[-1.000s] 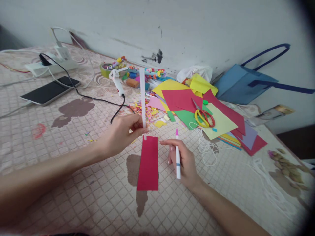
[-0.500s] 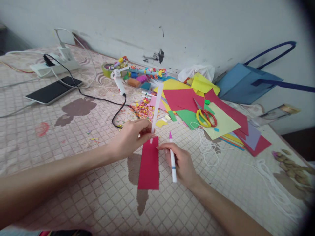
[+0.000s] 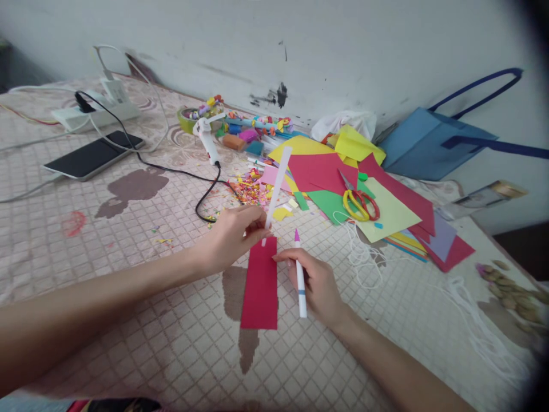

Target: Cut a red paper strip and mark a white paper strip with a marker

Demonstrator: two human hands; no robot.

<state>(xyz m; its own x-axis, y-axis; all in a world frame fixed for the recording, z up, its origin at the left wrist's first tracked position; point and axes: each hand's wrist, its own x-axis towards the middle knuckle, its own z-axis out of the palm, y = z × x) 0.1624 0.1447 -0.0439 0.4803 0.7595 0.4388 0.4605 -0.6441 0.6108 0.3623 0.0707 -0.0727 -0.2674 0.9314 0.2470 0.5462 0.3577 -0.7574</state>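
Left hand point(image 3: 234, 237), as I watch from afar: thumb and forefinger pinched on a pale strip point(image 3: 278, 186). Upright a second ago, the strip now leans right, its lower end over the top edge of the red card point(image 3: 261, 286), nearer the middle than the left corner. Red card: between the hands, flat on the cloth point(image 3: 150, 343). Right hand point(image 3: 317, 280): forefinger, clear of the card a second ago, now at its right edge; other fingers curled round a pen point(image 3: 301, 286). I judge the card steadied from that side and the strip's place on it nearly settled.

Materials, left to right. Phone point(image 3: 92, 155): glossy black slab. Glue gun point(image 3: 206, 140): white, hard-shelled, black cord. Bits point(image 3: 249, 186): loose, many-coloured. Strip: thin, straight, smooth; plastic or paper, I cannot tell. Card: plain matt rectangle. Pen: white barrel, magenta tip. Sheets point(image 3: 319, 170): smooth, overlapping. String point(image 3: 357, 260): thin, white, tangled. Scissors point(image 3: 364, 201): metal blades, yellow and red handles. Bag point(image 3: 437, 143): blue, boxy, dark straps. Cloth: diamond-patterned, stained
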